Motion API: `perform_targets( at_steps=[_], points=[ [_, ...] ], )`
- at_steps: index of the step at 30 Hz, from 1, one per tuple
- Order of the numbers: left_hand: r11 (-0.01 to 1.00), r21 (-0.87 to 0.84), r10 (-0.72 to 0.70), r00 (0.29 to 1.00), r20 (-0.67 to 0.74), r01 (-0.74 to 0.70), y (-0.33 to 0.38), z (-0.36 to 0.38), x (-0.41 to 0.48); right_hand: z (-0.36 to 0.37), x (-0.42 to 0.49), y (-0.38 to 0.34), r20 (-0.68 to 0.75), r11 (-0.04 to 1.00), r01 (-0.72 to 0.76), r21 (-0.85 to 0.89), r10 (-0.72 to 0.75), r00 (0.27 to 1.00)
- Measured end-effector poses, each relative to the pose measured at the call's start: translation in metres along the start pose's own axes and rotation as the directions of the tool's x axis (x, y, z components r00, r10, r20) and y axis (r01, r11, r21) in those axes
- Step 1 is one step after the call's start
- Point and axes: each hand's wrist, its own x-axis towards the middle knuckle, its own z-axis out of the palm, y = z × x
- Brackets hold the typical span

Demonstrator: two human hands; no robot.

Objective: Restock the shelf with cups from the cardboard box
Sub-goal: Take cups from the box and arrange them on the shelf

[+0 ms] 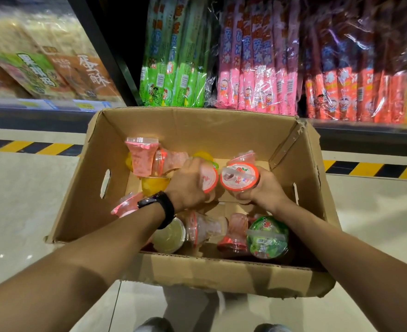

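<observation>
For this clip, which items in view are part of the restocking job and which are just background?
Part of the job:
cardboard box
red-lidded cup in the right hand
pink cup in the left hand
green cup and other loose cups in the box

Background:
green ice-pop packs
pink ice-pop packs
snack boxes
wristwatch

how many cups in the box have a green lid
1. The green-lidded cup lies at the near right of the cardboard box, below the right hand. Others may be hidden under the pile.
</observation>
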Motion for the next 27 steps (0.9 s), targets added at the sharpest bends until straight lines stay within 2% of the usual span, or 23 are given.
perform_targets(
  at_steps=[2,6,9,13,16,20,27],
  points=[
    [0.997,-0.078,-0.016,0.998,-0.061,0.011,0.002,-0.008,0.004,-0.001,0.003,0.0,-0.03,0.999,0.003,0.052,-0.002,1.0],
    [0.963,-0.269,-0.05,0.998,-0.046,0.036,0.008,-0.02,0.011,-0.003,0.003,-0.005,-0.063,0.979,-0.041,0.199,0.054,0.997],
    [0.861,-0.507,-0.083,0.995,-0.052,0.046,0.011,-0.023,0.009,-0.004,0.003,-0.007,-0.068,0.972,-0.042,0.23,0.059,0.996],
    [0.754,-0.654,-0.117,0.992,-0.037,0.065,0.013,-0.018,0.008,-0.003,0.009,-0.008,-0.102,0.966,-0.033,0.256,0.061,0.993],
    [0.713,-0.699,-0.101,0.995,-0.026,0.054,0.01,-0.015,0.008,-0.003,0.013,-0.009,-0.149,0.967,-0.01,0.255,0.05,0.988],
    [0.724,-0.688,-0.062,0.991,-0.121,-0.039,0.011,-0.018,0.002,0.002,0.019,-0.006,-0.171,0.966,-0.005,0.259,0.051,0.984],
    [0.734,-0.678,-0.137,0.972,-0.193,-0.031,0.014,-0.025,-0.001,0.004,0.013,-0.022,-0.158,0.97,-0.008,0.243,0.048,0.986]
  ],
)
